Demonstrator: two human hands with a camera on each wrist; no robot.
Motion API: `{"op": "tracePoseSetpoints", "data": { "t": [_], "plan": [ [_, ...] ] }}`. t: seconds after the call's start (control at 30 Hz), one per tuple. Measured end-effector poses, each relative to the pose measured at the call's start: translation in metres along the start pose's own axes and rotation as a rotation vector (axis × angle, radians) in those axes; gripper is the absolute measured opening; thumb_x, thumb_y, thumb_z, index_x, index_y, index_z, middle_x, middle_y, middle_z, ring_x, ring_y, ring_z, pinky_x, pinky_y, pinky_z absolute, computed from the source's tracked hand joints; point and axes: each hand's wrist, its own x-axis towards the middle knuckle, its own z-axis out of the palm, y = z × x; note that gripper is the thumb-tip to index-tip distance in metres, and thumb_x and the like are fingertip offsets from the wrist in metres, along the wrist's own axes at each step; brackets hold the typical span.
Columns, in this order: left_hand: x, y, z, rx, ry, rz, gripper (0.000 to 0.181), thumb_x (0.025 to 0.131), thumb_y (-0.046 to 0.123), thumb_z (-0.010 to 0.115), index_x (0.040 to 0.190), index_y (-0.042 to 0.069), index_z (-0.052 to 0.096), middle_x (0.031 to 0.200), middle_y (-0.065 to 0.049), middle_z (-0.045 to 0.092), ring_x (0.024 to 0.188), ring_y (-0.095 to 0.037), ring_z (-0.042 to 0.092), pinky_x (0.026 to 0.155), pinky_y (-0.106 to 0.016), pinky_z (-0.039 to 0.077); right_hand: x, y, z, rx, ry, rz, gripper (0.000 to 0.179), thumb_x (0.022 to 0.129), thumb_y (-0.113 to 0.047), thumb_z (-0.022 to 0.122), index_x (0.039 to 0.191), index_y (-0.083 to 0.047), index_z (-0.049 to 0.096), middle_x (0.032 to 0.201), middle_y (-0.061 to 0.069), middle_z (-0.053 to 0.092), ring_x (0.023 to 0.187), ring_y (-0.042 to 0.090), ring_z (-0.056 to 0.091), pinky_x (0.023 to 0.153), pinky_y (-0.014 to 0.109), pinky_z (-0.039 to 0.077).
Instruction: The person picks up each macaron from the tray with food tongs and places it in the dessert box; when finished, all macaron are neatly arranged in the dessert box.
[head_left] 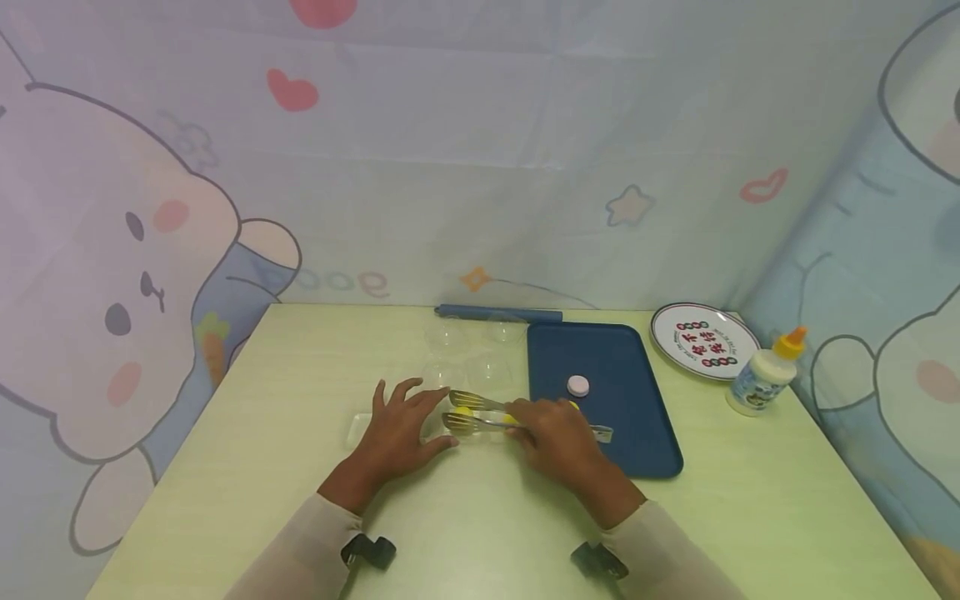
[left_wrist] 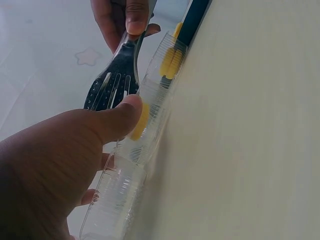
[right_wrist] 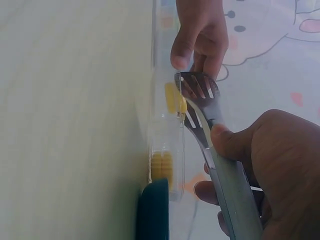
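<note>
My right hand (head_left: pixel 558 442) grips metal serving tongs (head_left: pixel 480 423), their slotted heads pointing left over a long clear plastic box (left_wrist: pixel 112 200). At the box's upper edge, a yellow macaron (right_wrist: pixel 175 98) is by the slotted heads; whether they pinch it, I cannot tell. Another yellow macaron (right_wrist: pixel 162 167) sits at the box's right end. My left hand (head_left: pixel 397 437) straddles the box with spread, relaxed fingers, its thumb close to the tongs and macaron, the other fingers on the far side. A pink macaron (head_left: pixel 577 386) lies on the blue tray (head_left: pixel 630 350).
Several clear plastic cups or domes (head_left: pixel 489 368) stand behind the hands. A dark blue rod (head_left: pixel 498 314) lies along the back edge. To the right are a white plate with printed characters (head_left: pixel 686 364) and a bottle with an orange-yellow cap (head_left: pixel 765 379).
</note>
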Motion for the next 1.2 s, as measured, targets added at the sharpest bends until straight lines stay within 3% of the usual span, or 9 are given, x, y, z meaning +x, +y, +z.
{"op": "tracePoseSetpoints", "data": {
  "t": [0.27, 0.93, 1.2],
  "plan": [
    [0.0003, -0.0005, 0.0002, -0.004, -0.003, -0.005, 0.080, 0.093, 0.053, 0.083, 0.159, 0.017, 0.057, 0.147, -0.009, 0.072, 0.154, -0.041, 0.048, 0.124, -0.086, 0.016, 0.0004, -0.0037, 0.0025, -0.057, -0.008, -0.017, 0.028, 0.091, -0.021, 0.088, 0.117, -0.014, 0.080, 0.103, -0.003, 0.082, 0.084, 0.019, 0.076, 0.067, 0.038, 0.053],
    [-0.0002, -0.0020, 0.0030, 0.020, 0.016, 0.001, 0.080, 0.092, 0.053, 0.084, 0.159, 0.019, 0.056, 0.146, -0.008, 0.073, 0.153, -0.041, 0.050, 0.123, -0.087, 0.019, 0.0002, -0.0047, 0.0019, -0.015, -0.048, 0.009, 0.030, 0.095, -0.023, 0.086, 0.122, -0.013, 0.081, 0.116, -0.001, 0.084, 0.099, 0.020, 0.080, 0.076, 0.040, 0.060],
    [-0.0001, -0.0017, 0.0029, 0.019, 0.023, 0.003, 0.081, 0.092, 0.053, 0.085, 0.159, 0.020, 0.055, 0.145, -0.008, 0.074, 0.152, -0.041, 0.050, 0.123, -0.087, 0.019, -0.0011, -0.0027, 0.0011, 0.002, -0.005, 0.015, 0.029, 0.094, -0.022, 0.087, 0.121, -0.014, 0.081, 0.111, -0.001, 0.084, 0.095, 0.021, 0.080, 0.074, 0.041, 0.059]
  ]
}}
